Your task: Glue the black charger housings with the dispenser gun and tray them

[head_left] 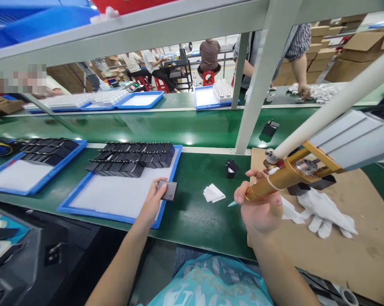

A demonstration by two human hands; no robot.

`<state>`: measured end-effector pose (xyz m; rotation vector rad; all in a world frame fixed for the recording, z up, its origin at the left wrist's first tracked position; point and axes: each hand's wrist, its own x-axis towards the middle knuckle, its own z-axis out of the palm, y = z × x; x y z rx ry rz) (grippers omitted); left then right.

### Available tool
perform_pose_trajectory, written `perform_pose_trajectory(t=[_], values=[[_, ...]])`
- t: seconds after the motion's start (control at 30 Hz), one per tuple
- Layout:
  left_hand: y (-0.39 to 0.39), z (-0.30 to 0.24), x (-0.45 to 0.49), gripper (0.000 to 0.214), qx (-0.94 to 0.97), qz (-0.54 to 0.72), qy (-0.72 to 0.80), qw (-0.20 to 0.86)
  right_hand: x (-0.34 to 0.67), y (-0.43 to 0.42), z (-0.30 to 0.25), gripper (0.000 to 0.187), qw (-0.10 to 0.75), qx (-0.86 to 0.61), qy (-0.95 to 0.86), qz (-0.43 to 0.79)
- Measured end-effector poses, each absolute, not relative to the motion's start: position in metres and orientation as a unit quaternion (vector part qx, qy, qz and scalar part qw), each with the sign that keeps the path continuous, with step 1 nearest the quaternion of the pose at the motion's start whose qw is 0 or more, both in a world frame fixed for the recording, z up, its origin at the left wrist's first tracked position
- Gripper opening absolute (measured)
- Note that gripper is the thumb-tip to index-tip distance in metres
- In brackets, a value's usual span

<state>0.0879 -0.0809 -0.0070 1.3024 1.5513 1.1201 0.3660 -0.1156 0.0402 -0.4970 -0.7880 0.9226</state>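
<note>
A block (168, 190) is pinched by the left hand (152, 204). A tool (284, 180), aimed left at it, is gripped by the right hand (260, 210).

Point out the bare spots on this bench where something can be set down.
Green mat between the blue tray and the cardboard sheet, near the folded paper; the tray's white near half; cardboard below the white gloves. Crowded: the tray's far end, packed with black parts.

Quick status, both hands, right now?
Left hand: closed on small grey rectangular block.
Right hand: closed around gold metal tool.
</note>
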Motion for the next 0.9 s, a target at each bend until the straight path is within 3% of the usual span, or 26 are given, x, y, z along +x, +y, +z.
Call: perform_pose_trajectory(t=[0.07,0.23,0.33,0.47,0.67,0.77,0.83,0.9], values=[[-0.061,-0.005,0.056,0.043,0.599,0.38,0.669,0.223,0.366,-0.115,0.039,0.035,0.793,-0.225,-0.368,0.43],[-0.015,-0.002,0.01,0.043,0.672,0.179,0.715,-0.07,0.366,-0.114,0.036,0.036,0.796,-0.211,-0.369,0.431],[0.001,-0.006,0.001,0.046,0.683,0.094,0.707,-0.158,0.365,-0.114,0.036,0.034,0.798,-0.212,-0.369,0.427],[0.004,-0.01,-0.001,0.051,0.667,0.105,0.707,-0.211,0.365,-0.116,0.036,0.033,0.798,-0.218,-0.371,0.422],[0.015,0.015,0.054,0.057,0.702,0.239,0.644,-0.19,0.372,-0.118,0.033,0.034,0.792,-0.237,-0.376,0.418],[0.05,0.024,0.117,0.053,0.784,0.29,0.546,-0.053,0.376,-0.121,0.032,0.036,0.787,-0.246,-0.375,0.424],[0.082,0.022,0.165,0.052,0.813,0.286,0.497,0.103,0.378,-0.125,0.031,0.039,0.781,-0.248,-0.381,0.428],[0.117,0.014,0.213,0.051,0.815,0.275,0.486,0.157,0.381,-0.132,0.028,0.043,0.778,-0.257,-0.39,0.42]])
